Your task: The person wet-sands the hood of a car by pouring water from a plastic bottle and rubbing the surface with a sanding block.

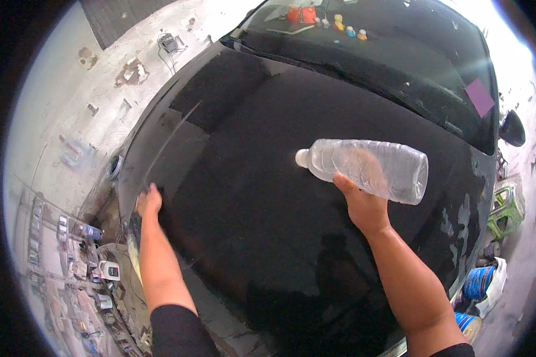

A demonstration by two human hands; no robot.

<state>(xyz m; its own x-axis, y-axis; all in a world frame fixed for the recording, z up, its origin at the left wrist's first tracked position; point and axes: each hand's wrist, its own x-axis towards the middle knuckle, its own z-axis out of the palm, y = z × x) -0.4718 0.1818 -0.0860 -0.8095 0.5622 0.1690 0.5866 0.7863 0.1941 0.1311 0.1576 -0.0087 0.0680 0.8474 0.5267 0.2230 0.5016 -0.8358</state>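
A clear, ribbed plastic bottle (399, 166) lies sideways in the grasp of my right hand (360, 202), its white cap pointing left above a black car hood (262, 238). The thumb curls on its near side, and fingers show through the plastic. My left hand (150, 201) reaches to the hood’s left side, fingers loosely bent and slightly apart at the dark surface; I cannot tell whether they touch it. Patchy marks run along the hood’s right edge.
The windshield (387, 53) has small coloured objects behind or on it and a purple square (480, 97). A shelf (71, 256) of tools and containers stands left. A green stand (503, 211) and blue cans (476, 282) sit right. A pale wall (53, 107) rises beyond.
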